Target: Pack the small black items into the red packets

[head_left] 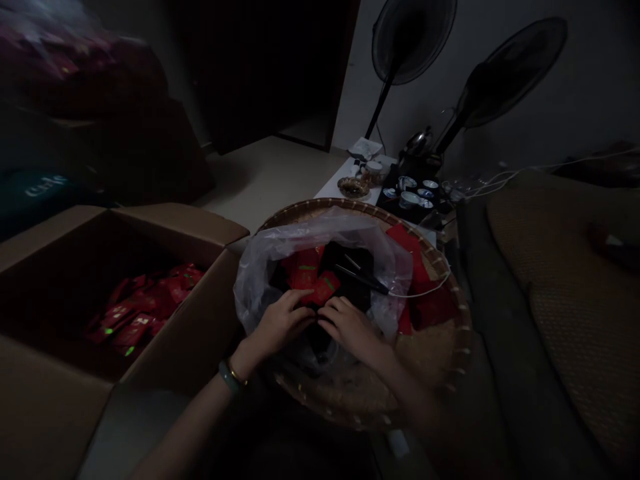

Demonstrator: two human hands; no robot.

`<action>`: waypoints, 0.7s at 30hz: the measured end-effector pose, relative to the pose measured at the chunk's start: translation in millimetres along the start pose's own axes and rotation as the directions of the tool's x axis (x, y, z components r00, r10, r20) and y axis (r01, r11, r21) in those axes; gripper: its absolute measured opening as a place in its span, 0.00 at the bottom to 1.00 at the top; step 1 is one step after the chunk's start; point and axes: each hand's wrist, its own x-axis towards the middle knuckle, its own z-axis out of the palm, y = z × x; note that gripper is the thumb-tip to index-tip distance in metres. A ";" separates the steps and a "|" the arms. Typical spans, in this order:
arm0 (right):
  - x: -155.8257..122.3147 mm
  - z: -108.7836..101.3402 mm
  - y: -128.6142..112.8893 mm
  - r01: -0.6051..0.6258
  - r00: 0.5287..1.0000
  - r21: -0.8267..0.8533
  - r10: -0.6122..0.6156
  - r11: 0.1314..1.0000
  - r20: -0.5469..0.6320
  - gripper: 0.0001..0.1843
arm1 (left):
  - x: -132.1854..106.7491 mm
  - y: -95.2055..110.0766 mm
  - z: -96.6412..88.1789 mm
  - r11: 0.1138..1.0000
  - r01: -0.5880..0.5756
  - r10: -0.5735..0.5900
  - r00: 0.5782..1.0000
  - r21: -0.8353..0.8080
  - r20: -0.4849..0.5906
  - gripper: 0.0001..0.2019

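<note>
My left hand (286, 321) and my right hand (349, 325) meet over the mouth of a clear plastic bag (253, 280). Their fingers are bent and closed at the lower edge of a small red packet (326, 287) with a green mark. Another red packet (306, 265) lies just beyond it, inside the bag's opening, with dark contents around. To the right of the packets rests a slim black device (363, 275) with a white cord. The bag sits on a round woven bamboo tray (430, 353). Dim light hides the fingertips' exact hold.
At left stands an open cardboard box (200, 327) with many red packets (143, 307) inside. Red sheets (417, 267) lie on the tray's right side. Beyond are small cups (410, 199), a white table (333, 187) and two fans (413, 40). A woven seat (575, 287) is at right.
</note>
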 end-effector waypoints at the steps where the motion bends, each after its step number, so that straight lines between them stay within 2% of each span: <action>1: 0.8 1.4 1.0 -0.002 1.000 -0.021 0.003 1.000 0.008 0.07 | 0.3 -0.7 -3.4 0.999 -0.004 0.003 1.000 0.034 0.021 0.07; 6: 4.1 6.5 1.7 0.009 1.000 -0.029 -0.009 1.000 0.028 0.07 | 5.0 -1.0 -16.2 0.982 -0.032 0.013 0.995 0.186 0.102 0.08; 11: 5.7 10.6 -4.3 0.003 0.998 0.020 -0.004 1.000 0.058 0.14 | 10.0 5.8 -13.4 0.988 -0.094 0.067 0.975 0.120 0.213 0.07; 13: 5.2 9.5 -4.4 0.008 0.998 0.031 -0.009 0.999 0.059 0.15 | 9.0 5.6 -12.2 0.993 -0.080 0.061 0.978 0.087 0.198 0.09; 17: 2.9 4.4 -0.7 -0.039 0.999 0.138 0.039 0.990 0.002 0.08 | 3.9 0.7 -13.2 0.997 -0.040 0.031 0.990 0.061 0.139 0.10; 21: 2.5 4.0 0.6 -0.047 0.998 0.248 0.055 0.968 -0.022 0.08 | 1.7 -2.3 -14.4 0.997 -0.040 0.028 0.985 0.067 0.170 0.08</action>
